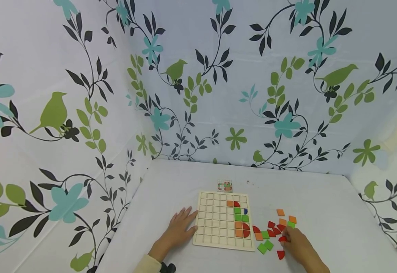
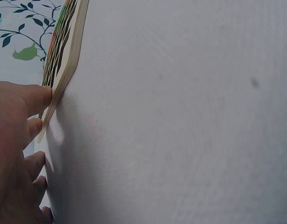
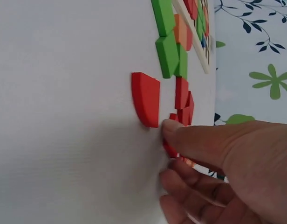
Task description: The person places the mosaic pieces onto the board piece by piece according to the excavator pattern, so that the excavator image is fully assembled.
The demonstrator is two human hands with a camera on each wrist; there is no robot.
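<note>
A pale wooden grid board [image 1: 223,247] lies on the white table, its right-hand columns partly filled with red, green, orange and blue tiles. My left hand [image 1: 179,229] lies with fingers spread at the board's left edge, thumb and a fingertip touching it. In the left wrist view, that thumb presses the board's rim [image 2: 71,60]. To the right of the board, my right hand [image 1: 298,244] pinches a red quarter-circle tile [image 3: 169,150] between thumb and fingers, low over the table. Another red quarter-circle tile [image 3: 146,99] lies flat close by the thumb.
Loose tiles lie between the board and my right hand: green squares [image 1: 262,248], orange squares [image 1: 280,212] and several red pieces [image 1: 271,224]. Behind the board's far edge is a small patterned card [image 1: 225,185]. A cloth with leaves and birds [image 1: 191,125] hangs behind the table.
</note>
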